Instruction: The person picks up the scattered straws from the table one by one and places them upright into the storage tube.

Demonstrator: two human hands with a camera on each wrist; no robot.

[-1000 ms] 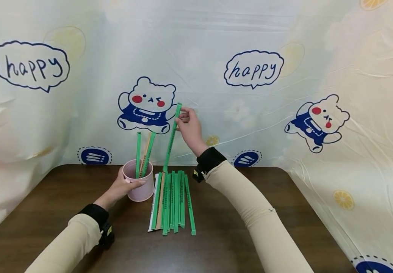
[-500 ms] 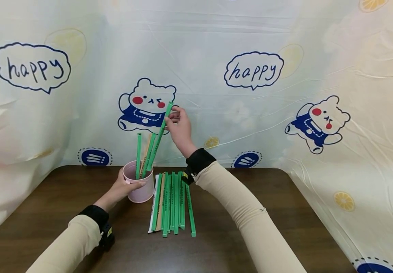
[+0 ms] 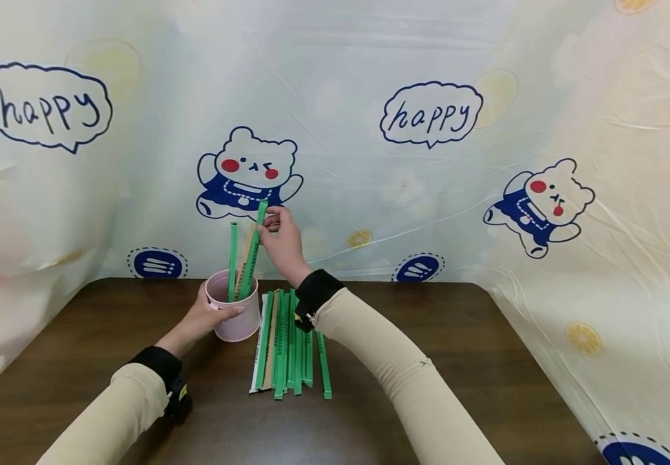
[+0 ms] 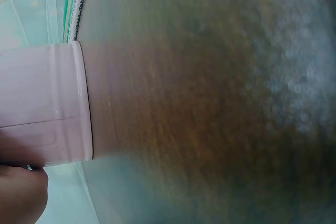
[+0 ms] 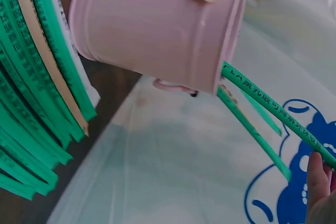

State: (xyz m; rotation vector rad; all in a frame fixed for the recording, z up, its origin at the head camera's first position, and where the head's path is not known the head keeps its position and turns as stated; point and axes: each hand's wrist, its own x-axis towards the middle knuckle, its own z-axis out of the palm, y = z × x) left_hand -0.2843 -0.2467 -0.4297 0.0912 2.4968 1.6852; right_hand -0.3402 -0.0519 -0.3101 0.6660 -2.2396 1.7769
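Observation:
A small pink bucket (image 3: 237, 324) stands upright on the brown table, steadied by my left hand (image 3: 202, 321), which grips its side with the thumb across the front. Above it, my right hand (image 3: 285, 247) pinches a green wrapped straw (image 5: 278, 113) near its top. That straw's lower end is inside the bucket's mouth, where a few other straws lean, green and tan. In the left wrist view the bucket wall (image 4: 42, 93) fills the left, with part of my hand (image 4: 21, 195) below. How deep the held straw reaches is hidden.
Just right of the bucket lies a row of wrapped straws (image 3: 279, 361), mostly green, with a tan one and a white one at its left. My right forearm passes over the row's right part. A printed curtain (image 3: 335, 161) hangs behind the table (image 3: 428, 387).
My right hand has carried the green straw left from above the row to the bucket, then lowered it so its bottom end is inside. The left hand keeps its hold on the bucket.

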